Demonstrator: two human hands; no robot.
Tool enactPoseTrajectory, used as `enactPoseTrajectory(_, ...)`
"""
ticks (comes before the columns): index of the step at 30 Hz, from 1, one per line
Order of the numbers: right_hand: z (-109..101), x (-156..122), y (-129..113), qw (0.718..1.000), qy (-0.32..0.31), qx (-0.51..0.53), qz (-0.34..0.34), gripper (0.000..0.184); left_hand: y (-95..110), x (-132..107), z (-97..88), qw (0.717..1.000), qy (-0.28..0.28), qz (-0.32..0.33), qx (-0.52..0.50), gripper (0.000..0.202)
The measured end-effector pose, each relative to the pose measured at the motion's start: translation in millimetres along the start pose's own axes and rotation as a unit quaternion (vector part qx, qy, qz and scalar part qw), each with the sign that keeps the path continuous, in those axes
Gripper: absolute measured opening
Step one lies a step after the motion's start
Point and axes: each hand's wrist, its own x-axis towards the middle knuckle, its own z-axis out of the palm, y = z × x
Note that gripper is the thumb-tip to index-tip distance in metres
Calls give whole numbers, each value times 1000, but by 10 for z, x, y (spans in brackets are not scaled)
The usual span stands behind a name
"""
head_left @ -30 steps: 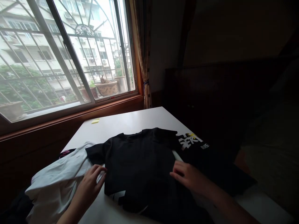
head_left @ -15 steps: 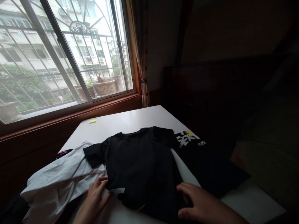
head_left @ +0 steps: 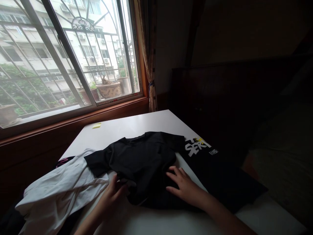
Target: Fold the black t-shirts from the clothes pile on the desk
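Note:
A black T-shirt [head_left: 141, 160] lies on a white table [head_left: 137, 125], its lower part doubled up toward the collar. My left hand [head_left: 113, 191] rests at the shirt's near left edge, fingers tucked against the folded hem; whether they grip it is unclear. My right hand [head_left: 184, 186] lies flat on the shirt's right side, fingers spread.
A white garment [head_left: 58, 192] is heaped at the table's left. A second black shirt with white and yellow print [head_left: 210, 163] lies to the right. A yellow sticky note [head_left: 97, 125] sits near the barred window [head_left: 61, 55]. Dark furniture stands behind and to the right.
The shirt's bottom has been folded up toward the collar, so it looks shorter. Both hands slid away from me and inward across the cloth.

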Motion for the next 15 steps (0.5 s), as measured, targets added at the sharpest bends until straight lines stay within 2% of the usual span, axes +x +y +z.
enactPoseTrajectory(4, 14, 497, 80, 999, 32, -36, -26, 57, -36, 371, -4, 999, 34, 6, 7, 39)
enactPoseTrajectory(8, -14, 888, 42, 994, 83, -71, -11, 52, -95, 725, -93, 993, 90, 32, 65, 38)
enactPoseTrajectory(11, -61, 943, -50, 992, 106, -62, -14, 55, -125, 858, -190, 990, 115, 25, 76, 36)
enactPoseTrajectory(15, -118, 691, -152, 996, 65, -56, -33, 67, -116, 863, -295, 983, 160, 12, 83, 34)
